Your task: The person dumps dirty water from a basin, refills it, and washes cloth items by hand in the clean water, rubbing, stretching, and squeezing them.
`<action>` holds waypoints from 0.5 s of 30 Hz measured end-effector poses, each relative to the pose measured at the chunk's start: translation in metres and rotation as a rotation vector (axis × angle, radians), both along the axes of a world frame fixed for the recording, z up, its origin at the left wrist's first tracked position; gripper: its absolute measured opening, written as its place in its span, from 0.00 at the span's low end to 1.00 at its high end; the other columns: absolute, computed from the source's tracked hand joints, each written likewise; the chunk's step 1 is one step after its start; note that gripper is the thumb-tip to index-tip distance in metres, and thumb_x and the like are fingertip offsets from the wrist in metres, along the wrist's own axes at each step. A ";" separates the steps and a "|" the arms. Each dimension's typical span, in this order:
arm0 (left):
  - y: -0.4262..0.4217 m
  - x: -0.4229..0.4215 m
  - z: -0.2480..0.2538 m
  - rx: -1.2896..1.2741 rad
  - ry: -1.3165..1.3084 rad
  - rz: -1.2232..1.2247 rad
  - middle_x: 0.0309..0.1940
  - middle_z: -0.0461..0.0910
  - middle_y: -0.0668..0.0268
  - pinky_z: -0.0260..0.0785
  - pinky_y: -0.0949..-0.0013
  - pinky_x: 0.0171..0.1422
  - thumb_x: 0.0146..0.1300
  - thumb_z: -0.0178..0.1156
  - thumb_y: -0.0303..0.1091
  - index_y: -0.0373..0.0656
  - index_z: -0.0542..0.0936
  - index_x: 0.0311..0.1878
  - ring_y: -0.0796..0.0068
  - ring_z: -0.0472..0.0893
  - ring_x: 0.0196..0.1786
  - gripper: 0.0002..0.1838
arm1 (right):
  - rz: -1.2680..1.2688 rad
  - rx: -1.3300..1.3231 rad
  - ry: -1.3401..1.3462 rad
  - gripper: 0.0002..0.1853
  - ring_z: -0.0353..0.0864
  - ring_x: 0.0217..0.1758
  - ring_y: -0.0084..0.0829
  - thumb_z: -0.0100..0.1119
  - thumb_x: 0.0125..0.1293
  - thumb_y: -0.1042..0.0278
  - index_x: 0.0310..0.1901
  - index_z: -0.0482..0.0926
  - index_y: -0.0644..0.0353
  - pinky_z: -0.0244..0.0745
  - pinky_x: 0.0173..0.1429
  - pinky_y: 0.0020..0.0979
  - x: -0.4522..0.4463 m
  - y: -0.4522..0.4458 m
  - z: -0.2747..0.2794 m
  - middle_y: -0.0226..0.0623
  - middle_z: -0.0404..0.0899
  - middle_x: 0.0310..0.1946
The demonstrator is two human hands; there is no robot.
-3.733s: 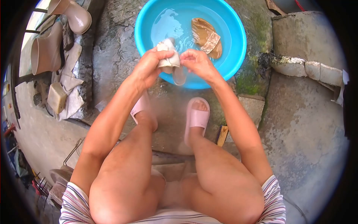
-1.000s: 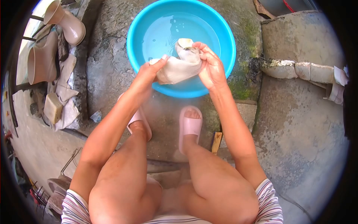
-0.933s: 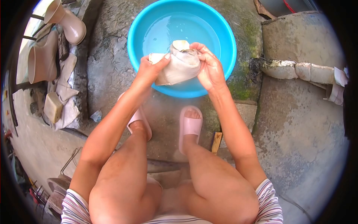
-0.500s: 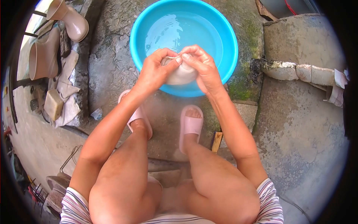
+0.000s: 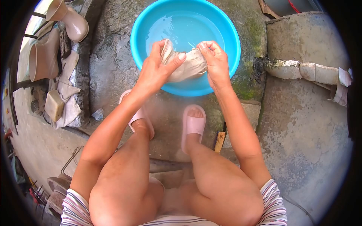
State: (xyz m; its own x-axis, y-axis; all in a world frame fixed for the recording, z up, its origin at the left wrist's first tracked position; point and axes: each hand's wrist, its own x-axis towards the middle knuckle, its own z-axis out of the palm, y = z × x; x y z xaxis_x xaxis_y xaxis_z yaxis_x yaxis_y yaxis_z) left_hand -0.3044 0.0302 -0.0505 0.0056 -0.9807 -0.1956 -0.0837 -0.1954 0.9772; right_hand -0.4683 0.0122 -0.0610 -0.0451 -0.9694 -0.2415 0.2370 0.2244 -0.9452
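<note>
A wet, off-white cloth item [image 5: 187,67] hangs between my two hands over the near part of a round blue basin [image 5: 233,56] with water in it. My left hand [image 5: 158,67] holds the cloth's left end, thumb in front and fingers behind. At the cloth's right end, my right hand [image 5: 216,60] pinches the edge between thumb and fingers. The cloth looks like a sock or small garment; its exact shape is unclear. Its lower edge hangs close to the basin's near rim.
Two beige boots [image 5: 44,58] lie at the upper left. A soap bar [image 5: 54,105] rests beside a grey rag [image 5: 69,111]. Pink slippers [image 5: 195,125] are on my feet, near a wood piece [image 5: 220,142]. A pale pipe [image 5: 301,71] runs along the right.
My hands have moved apart from their close pinch, spreading the cloth between them. The brown cloth seen in the basin in the oldest frame no longer shows there.
</note>
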 end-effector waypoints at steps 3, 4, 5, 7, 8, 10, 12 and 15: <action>-0.003 0.001 -0.004 0.043 -0.112 -0.288 0.37 0.78 0.55 0.69 0.70 0.43 0.48 0.66 0.40 0.34 0.74 0.44 0.71 0.77 0.40 0.24 | 0.089 -0.030 0.064 0.07 0.73 0.32 0.18 0.51 0.62 0.69 0.35 0.72 0.65 0.69 0.35 0.21 0.008 0.003 0.007 0.34 0.76 0.31; -0.002 0.001 -0.004 0.043 -0.111 -0.286 0.37 0.78 0.55 0.69 0.70 0.43 0.48 0.66 0.40 0.34 0.74 0.44 0.71 0.77 0.40 0.24 | 0.105 -0.023 0.028 0.07 0.74 0.32 0.18 0.52 0.62 0.70 0.35 0.73 0.65 0.69 0.35 0.20 0.010 0.004 0.009 0.33 0.76 0.31; -0.002 0.001 -0.001 0.125 0.005 -0.266 0.35 0.78 0.58 0.69 0.72 0.41 0.49 0.66 0.38 0.34 0.76 0.42 0.74 0.77 0.38 0.21 | 0.120 -0.016 -0.009 0.07 0.74 0.32 0.18 0.53 0.61 0.70 0.35 0.74 0.65 0.70 0.35 0.20 0.011 0.004 0.010 0.32 0.76 0.31; -0.001 0.002 0.003 0.210 0.119 -0.243 0.33 0.79 0.60 0.69 0.74 0.38 0.50 0.65 0.37 0.34 0.77 0.40 0.76 0.77 0.36 0.18 | 0.107 -0.041 0.137 0.06 0.74 0.33 0.18 0.54 0.60 0.70 0.34 0.76 0.64 0.70 0.34 0.20 0.006 0.002 0.018 0.32 0.76 0.31; -0.001 0.004 0.004 0.206 0.089 -0.226 0.31 0.79 0.61 0.69 0.75 0.37 0.50 0.64 0.36 0.34 0.77 0.40 0.78 0.77 0.34 0.17 | 0.091 -0.068 0.284 0.06 0.75 0.33 0.19 0.56 0.58 0.71 0.33 0.78 0.64 0.70 0.34 0.21 0.004 0.000 0.023 0.31 0.77 0.32; -0.001 0.005 0.006 0.202 0.058 -0.208 0.30 0.79 0.63 0.69 0.76 0.35 0.51 0.64 0.34 0.34 0.78 0.40 0.80 0.77 0.32 0.15 | 0.125 -0.161 0.333 0.05 0.75 0.32 0.20 0.57 0.56 0.71 0.33 0.79 0.63 0.70 0.34 0.21 0.003 -0.001 0.033 0.31 0.77 0.31; -0.001 0.006 0.009 0.201 0.015 -0.203 0.30 0.79 0.62 0.69 0.75 0.36 0.51 0.64 0.34 0.35 0.78 0.39 0.79 0.77 0.32 0.15 | 0.159 -0.254 0.385 0.05 0.75 0.31 0.20 0.59 0.54 0.72 0.33 0.80 0.61 0.70 0.34 0.22 0.004 0.000 0.040 0.31 0.77 0.30; -0.001 0.005 0.001 0.086 -0.018 -0.174 0.29 0.80 0.61 0.70 0.75 0.36 0.51 0.63 0.34 0.35 0.79 0.39 0.78 0.77 0.31 0.15 | 0.402 -0.422 0.613 0.05 0.74 0.28 0.23 0.59 0.52 0.73 0.32 0.79 0.62 0.69 0.34 0.24 0.009 0.000 0.042 0.33 0.76 0.28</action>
